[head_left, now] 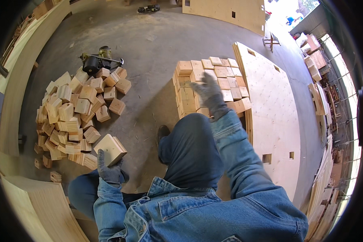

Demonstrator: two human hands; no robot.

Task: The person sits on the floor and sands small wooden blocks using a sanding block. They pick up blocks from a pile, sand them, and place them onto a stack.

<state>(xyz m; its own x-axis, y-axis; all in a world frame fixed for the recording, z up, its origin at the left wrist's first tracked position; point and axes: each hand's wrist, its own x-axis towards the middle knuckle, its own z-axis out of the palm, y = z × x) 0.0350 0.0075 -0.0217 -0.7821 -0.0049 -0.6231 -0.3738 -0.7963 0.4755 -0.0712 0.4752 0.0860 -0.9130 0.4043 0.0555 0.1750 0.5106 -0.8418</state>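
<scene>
My left hand (109, 171), in a grey glove, grips a square wooden block (109, 148) made of layered pieces, low at the left by my knee. Reaching forward, my right hand (207, 89), also gloved, is over the neat stack of wooden blocks (222, 71) at the right. Its fingers are spread and nothing shows in them; whether they touch the stack I cannot tell. Beyond my left hand lies a loose heap of similar blocks (82, 105), tumbled at many angles.
A black and green power tool (97, 60) sits behind the heap. Large plywood sheets (270, 105) with square holes lie right of the stack. Stacked boards (48, 209) stand at the near left, with another long stack (22, 68) along the left. More tools (148, 8) are far off.
</scene>
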